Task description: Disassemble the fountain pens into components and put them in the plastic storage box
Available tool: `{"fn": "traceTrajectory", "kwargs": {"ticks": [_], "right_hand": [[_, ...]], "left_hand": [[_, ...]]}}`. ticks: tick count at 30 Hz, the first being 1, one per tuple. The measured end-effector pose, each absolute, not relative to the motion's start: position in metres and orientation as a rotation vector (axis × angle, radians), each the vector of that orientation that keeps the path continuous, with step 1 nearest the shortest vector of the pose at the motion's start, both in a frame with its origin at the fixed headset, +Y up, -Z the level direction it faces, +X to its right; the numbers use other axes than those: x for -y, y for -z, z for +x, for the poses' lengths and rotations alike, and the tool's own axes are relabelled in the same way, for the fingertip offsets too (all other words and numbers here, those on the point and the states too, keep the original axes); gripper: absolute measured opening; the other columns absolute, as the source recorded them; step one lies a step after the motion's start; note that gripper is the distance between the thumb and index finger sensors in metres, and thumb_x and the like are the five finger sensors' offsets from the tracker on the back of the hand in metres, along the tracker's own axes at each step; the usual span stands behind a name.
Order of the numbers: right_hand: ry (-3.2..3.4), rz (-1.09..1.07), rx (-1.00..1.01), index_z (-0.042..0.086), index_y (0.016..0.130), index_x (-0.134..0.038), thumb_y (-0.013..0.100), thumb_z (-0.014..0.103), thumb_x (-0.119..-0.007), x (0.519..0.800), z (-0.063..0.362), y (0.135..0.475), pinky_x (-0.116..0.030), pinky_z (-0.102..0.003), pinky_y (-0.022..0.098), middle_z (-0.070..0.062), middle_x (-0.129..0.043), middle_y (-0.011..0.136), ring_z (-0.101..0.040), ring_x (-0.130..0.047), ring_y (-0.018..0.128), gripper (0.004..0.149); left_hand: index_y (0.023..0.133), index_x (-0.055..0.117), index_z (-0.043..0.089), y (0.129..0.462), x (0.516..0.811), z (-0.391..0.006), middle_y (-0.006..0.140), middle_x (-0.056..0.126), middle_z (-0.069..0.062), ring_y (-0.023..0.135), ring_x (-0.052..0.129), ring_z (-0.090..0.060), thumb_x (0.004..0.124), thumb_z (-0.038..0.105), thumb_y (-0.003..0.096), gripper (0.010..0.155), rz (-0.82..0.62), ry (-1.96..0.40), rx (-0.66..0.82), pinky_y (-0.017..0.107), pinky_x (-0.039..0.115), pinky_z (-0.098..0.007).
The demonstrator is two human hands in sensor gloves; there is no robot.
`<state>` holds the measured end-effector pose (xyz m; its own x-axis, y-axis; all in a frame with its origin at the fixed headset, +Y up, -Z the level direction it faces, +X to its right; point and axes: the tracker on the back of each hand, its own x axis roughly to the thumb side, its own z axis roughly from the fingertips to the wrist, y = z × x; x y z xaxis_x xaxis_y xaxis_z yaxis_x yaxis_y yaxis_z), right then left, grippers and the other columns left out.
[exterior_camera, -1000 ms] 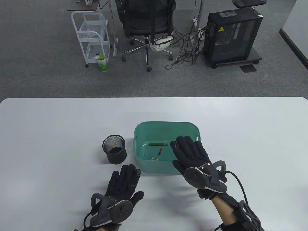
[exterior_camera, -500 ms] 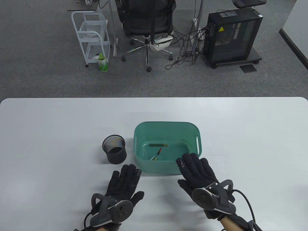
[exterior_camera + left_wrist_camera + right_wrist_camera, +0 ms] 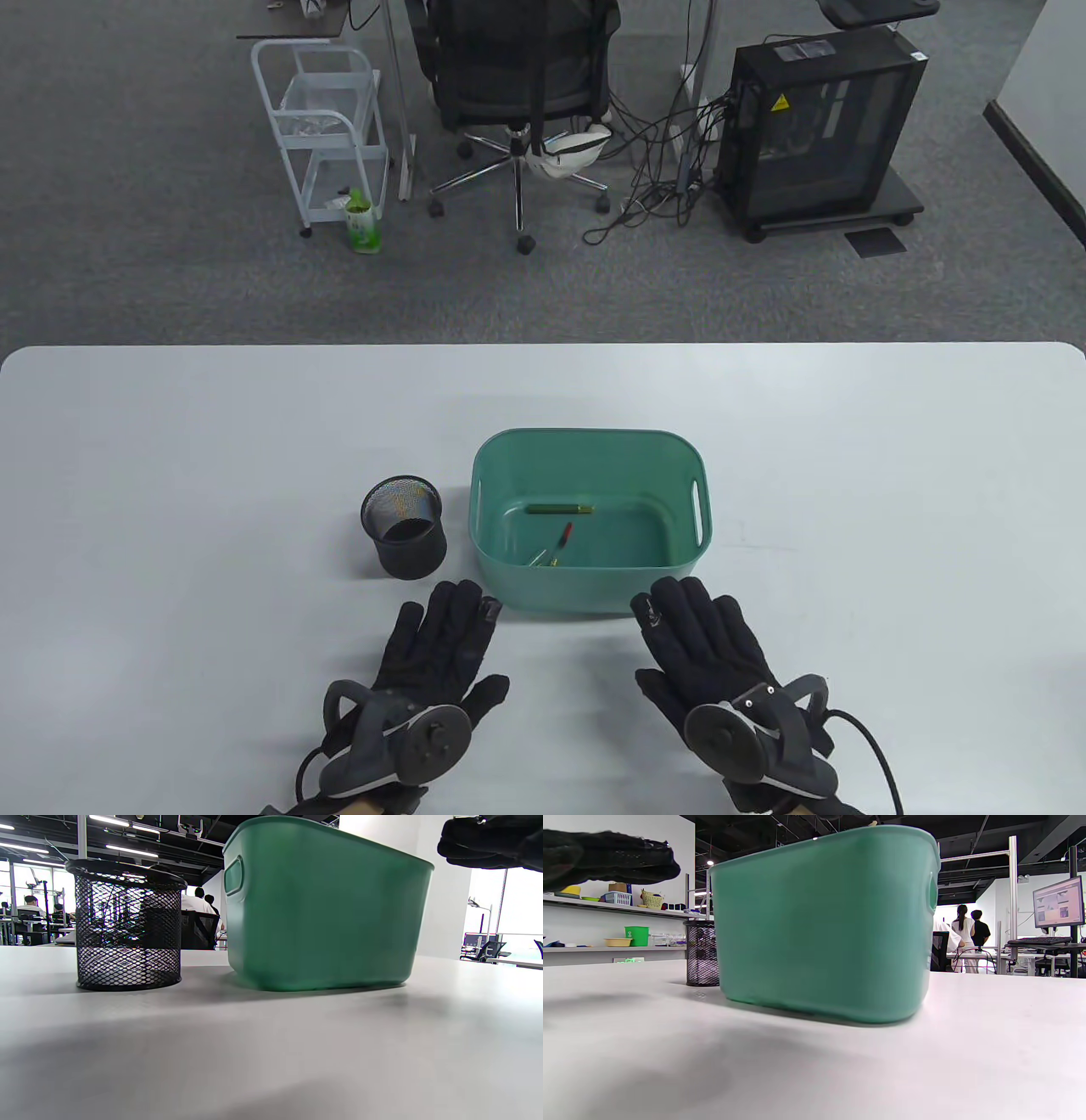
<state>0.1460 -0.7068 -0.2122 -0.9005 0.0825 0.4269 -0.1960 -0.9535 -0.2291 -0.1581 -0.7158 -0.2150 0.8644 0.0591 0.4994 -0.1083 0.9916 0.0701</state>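
- Your left hand lies flat near the table's near edge, fingers straight and together, holding nothing; its wrist is cut off by the bottom of the table view.
- Your right hand is likewise spread flat with straight fingers, empty, and its fingertips stop just short of the box's near wall; whether they touch it is hard to tell from above.
- In the left wrist view only a dark edge of your right hand shows at the top right corner, and in the right wrist view only your left hand's fingers at the top left.
- The green plastic storage box stands just beyond both hands; from the wrist views its walls hide everything inside.
- Inside, seen from above, a dark green pen barrel lies on the floor toward the far side, its long axis running left to right.
- Nearer you, a thin red-tipped refill lies slanted, red end far-right, other end near-left beside a small yellowish piece too small to make out.
- Left of the box stands a black mesh pen cup, upright, apart from it; its inside is dark.
- All rest on the white table.
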Motion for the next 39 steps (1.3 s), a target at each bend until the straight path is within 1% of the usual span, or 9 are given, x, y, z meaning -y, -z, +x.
{"fn": "traceTrajectory", "kwargs": {"ticks": [11, 25, 39], "right_hand": [[-2.899, 0.641, 0.388, 0.025, 0.120, -0.036, 0.058, 0.052, -0.052, 0.7164, 0.1450, 0.2106, -0.031, -0.048, 0.085, -0.005, -0.030, 0.125, -0.029, -0.035, 0.115, 0.069], [-2.888, 0.612, 0.368, 0.025, 0.120, -0.035, 0.058, 0.052, -0.052, 0.7169, 0.1472, 0.2110, -0.030, -0.047, 0.085, -0.005, -0.029, 0.124, -0.029, -0.034, 0.115, 0.069], [-2.893, 0.610, 0.347, 0.025, 0.120, -0.035, 0.058, 0.052, -0.052, 0.7176, 0.1475, 0.2118, -0.029, -0.047, 0.085, -0.005, -0.028, 0.124, -0.029, -0.033, 0.115, 0.069]], "left_hand": [[0.127, 0.023, 0.013, 0.2153, 0.7157, -0.1563, 0.135, 0.026, -0.015, 0.123, 0.024, -0.038, 0.037, 0.055, 0.0658, 0.076, 0.095, -0.063, 0.529, 0.087, 0.016, -0.054], [0.127, 0.022, 0.014, 0.2146, 0.7179, -0.1511, 0.135, 0.026, -0.015, 0.123, 0.024, -0.038, 0.037, 0.055, 0.0658, 0.076, 0.088, -0.052, 0.575, 0.087, 0.016, -0.054], [0.127, 0.023, 0.013, 0.2142, 0.7189, -0.1506, 0.135, 0.027, -0.015, 0.123, 0.025, -0.038, 0.038, 0.055, 0.0658, 0.076, 0.079, -0.048, 0.578, 0.087, 0.017, -0.054]]}}
